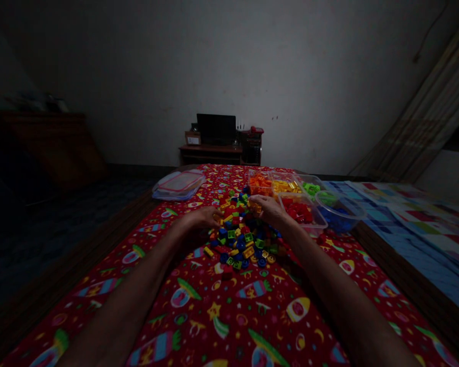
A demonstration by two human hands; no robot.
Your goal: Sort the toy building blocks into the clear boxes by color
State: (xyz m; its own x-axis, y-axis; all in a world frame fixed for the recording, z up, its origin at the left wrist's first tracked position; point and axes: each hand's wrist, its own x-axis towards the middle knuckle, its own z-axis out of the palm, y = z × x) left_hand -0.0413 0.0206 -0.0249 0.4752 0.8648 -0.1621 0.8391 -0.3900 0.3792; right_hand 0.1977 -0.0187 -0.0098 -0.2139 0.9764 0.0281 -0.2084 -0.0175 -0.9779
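A heap of small plastic bricks (pixel 240 235) in red, blue, yellow and green lies on a red patterned cloth (pixel 222 311). My left hand (pixel 199 219) rests at the heap's left edge, fingers curled toward the bricks. My right hand (pixel 265 208) sits at the heap's upper right, fingers closed around small yellow-orange bricks (pixel 254 206). Whether the left hand holds a brick is hidden in the dim light.
Clear tubs stand behind the heap: orange bricks (pixel 260 184), yellow (pixel 285 186), green (pixel 311 188), red (pixel 300 210), and a round bowl of blue ones (pixel 338 214). Stacked lids (pixel 179 184) lie at the left. A low shelf with a dark screen (pixel 216 130) stands by the wall.
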